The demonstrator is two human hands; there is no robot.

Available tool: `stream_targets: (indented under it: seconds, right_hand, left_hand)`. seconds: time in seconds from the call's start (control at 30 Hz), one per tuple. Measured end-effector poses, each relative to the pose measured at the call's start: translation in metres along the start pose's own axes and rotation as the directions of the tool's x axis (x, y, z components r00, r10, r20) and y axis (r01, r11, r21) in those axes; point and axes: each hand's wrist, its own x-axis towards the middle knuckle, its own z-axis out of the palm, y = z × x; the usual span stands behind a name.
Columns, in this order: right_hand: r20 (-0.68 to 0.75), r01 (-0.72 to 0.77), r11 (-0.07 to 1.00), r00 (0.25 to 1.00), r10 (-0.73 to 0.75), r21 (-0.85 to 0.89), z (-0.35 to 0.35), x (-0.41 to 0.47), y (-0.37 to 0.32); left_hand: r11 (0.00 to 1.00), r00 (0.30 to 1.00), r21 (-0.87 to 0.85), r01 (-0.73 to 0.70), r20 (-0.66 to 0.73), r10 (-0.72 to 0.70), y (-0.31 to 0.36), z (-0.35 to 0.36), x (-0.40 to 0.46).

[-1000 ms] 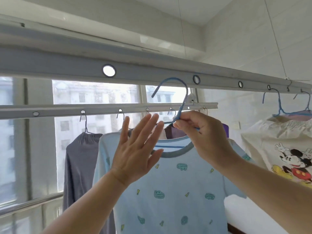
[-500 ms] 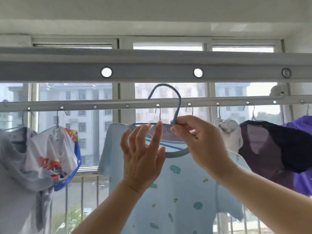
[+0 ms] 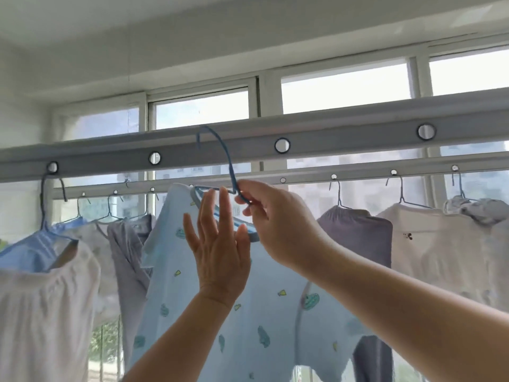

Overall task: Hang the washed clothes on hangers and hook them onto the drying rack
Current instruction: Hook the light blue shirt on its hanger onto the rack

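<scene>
A light blue printed shirt hangs on a blue wire hanger. My right hand pinches the hanger at its neck, just below the hook. The hook's curve stands in front of the near rail of the drying rack, between two of its round holes; whether it rests on the rail I cannot tell. My left hand is raised with straight, spread fingers just in front of the shirt's collar, its fingertips near the hanger's neck, holding nothing.
A white garment on a blue hanger hangs from the near rail at the left. On the far rail hang grey garments, a white top and several more. Windows stand behind the rack.
The view has swung along the rack. My right hand has lifted the hanger, so its hook now stands up at the near rail instead of below it. My left hand stays open by the collar.
</scene>
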Motion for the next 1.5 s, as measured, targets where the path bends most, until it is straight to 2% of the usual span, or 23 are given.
stream_targets:
  seconds: [0.1, 0.43, 0.63, 0.73, 0.8, 0.9, 1.0, 1.07, 1.2, 1.37, 1.43, 1.5]
  right_hand:
    - [0.056, -0.002, 1.0, 0.998, 0.001, 0.031, 0.022, 0.015, -0.012]
    - [0.062, -0.097, 0.991, 0.994, 0.092, 0.088, 0.073, 0.042, -0.029]
    - [0.074, -0.151, 0.987, 0.986, 0.147, 0.058, 0.088, 0.052, -0.037]
    - [0.128, -0.214, 0.976, 0.97, 0.208, 0.041, 0.096, 0.054, -0.037]
    - [0.173, -0.231, 0.973, 0.958, 0.227, 0.007, 0.099, 0.052, -0.035]
    - [0.17, -0.247, 0.966, 0.958, 0.232, 0.072, 0.095, 0.048, -0.036]
    - [0.146, -0.265, 0.948, 0.959, 0.241, 0.177, 0.085, 0.045, -0.038]
    - [0.136, -0.296, 0.925, 0.953, 0.27, 0.238, 0.077, 0.042, -0.037]
    - [0.134, -0.345, 0.914, 0.937, 0.322, 0.213, 0.056, 0.03, -0.026]
    - [0.103, -0.357, 0.924, 0.933, 0.345, 0.138, 0.021, -0.002, -0.005]
    - [0.091, -0.405, 0.907, 0.913, 0.397, 0.114, 0.008, -0.014, 0.006]
    - [0.07, -0.447, 0.891, 0.894, 0.443, 0.078, -0.005, -0.024, 0.016]
  left_hand:
    - [0.999, 0.999, 0.027, 0.036, -0.003, -0.036, -0.025, -0.011, 0.006]
    - [0.997, 0.994, 0.022, 0.07, 0.08, -0.072, -0.072, -0.033, 0.007]
    - [0.997, 0.979, 0.003, 0.073, 0.19, -0.072, -0.088, -0.047, 0.008]
    - [0.996, 0.963, -0.008, 0.087, 0.258, -0.082, -0.096, -0.051, 0.008]
    - [0.994, 0.973, -0.034, 0.1, 0.21, -0.091, -0.097, -0.052, 0.005]
    - [0.984, 0.996, -0.164, 0.072, -0.033, -0.078, -0.088, -0.057, 0.004]
    - [0.955, 0.971, -0.287, -0.076, -0.238, 0.005, -0.067, -0.064, 0.013]
    - [0.914, 0.962, -0.355, -0.196, -0.25, 0.109, -0.05, -0.067, 0.019]
    - [0.831, 0.949, -0.459, -0.314, -0.146, 0.279, -0.017, -0.073, 0.023]
    - [0.841, 0.941, -0.45, -0.3, 0.003, 0.338, 0.015, -0.081, 0.021]
    - [0.889, 0.938, -0.381, -0.254, 0.125, 0.322, 0.029, -0.085, 0.023]
    - [0.95, 0.874, -0.163, -0.267, 0.373, 0.31, 0.043, -0.086, 0.027]
